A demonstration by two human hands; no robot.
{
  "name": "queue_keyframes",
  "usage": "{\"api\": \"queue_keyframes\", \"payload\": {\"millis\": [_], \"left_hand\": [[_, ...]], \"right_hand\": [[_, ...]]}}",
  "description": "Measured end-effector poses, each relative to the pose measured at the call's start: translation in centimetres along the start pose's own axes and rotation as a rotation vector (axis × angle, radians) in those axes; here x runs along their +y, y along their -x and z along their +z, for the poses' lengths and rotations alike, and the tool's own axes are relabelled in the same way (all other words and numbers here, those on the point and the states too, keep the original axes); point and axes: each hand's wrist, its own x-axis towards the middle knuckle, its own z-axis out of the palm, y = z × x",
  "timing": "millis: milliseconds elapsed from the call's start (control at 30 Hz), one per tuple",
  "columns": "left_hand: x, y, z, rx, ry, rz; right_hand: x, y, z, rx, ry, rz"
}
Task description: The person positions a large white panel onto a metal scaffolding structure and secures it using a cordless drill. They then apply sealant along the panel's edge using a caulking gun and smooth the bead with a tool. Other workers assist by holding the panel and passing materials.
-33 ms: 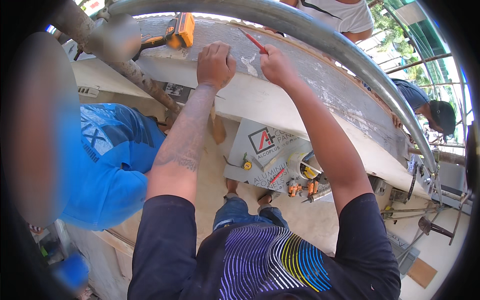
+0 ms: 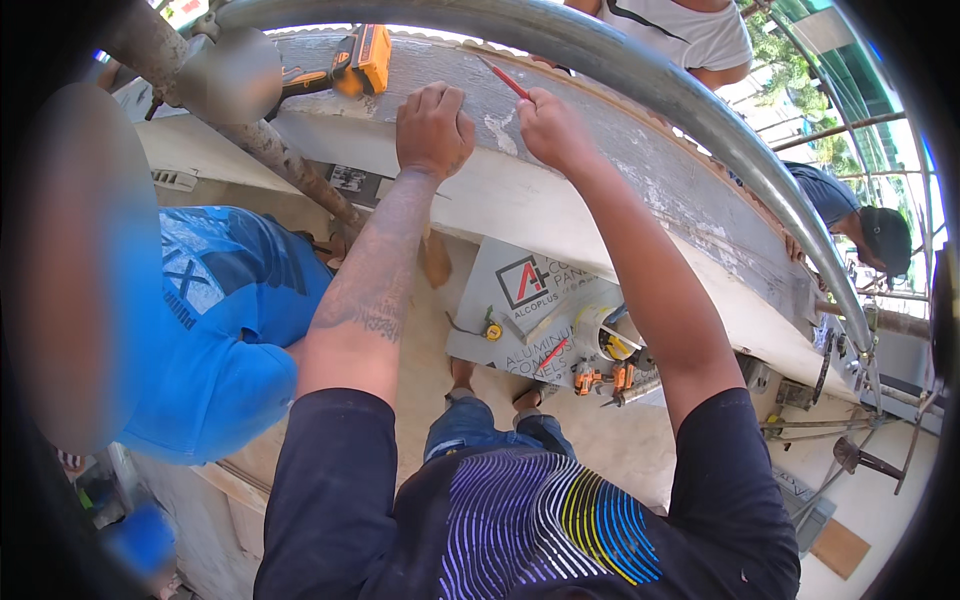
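Note:
My right hand (image 2: 552, 128) is closed around a slim red tool (image 2: 511, 83) with a thin dark tip. Its tip points up and left over the weathered grey top of the ledge (image 2: 620, 150). To its left, my left hand (image 2: 432, 128) rests on the same ledge with the fingers curled. What lies under those fingers, if anything, is hidden. Just beyond my left hand, an orange and black cordless power tool (image 2: 362, 62) lies on the ledge.
A steel pipe (image 2: 690, 85) curves over the ledge's far side. Below are grey panels (image 2: 490, 290), a yellow tape measure (image 2: 492, 330), a white bucket (image 2: 592, 325) and orange drills (image 2: 605, 377). A person in blue (image 2: 230, 330) is close at left; others are beyond the ledge.
The person in blue at left has shifted slightly. My hands stay in nearly the same place, the right one still holding the slim red tool.

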Motion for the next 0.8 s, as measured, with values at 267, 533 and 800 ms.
{"api": "queue_keyframes", "payload": {"millis": [267, 533, 800], "left_hand": [[-1.0, -0.2, 1.3, 0.047, -0.035, 0.042], [-1.1, -0.3, 1.5, 0.079, -0.032, 0.048], [-1.2, -0.2, 1.7, 0.088, -0.062, 0.059]], "right_hand": [[0.3, -5.2, 1.6, 0.114, 0.139, -0.100], [-0.5, -7.0, 2.7, 0.146, 0.184, -0.125], [-3.6, -6.8, 2.1, 0.013, 0.308, -0.008]]}}
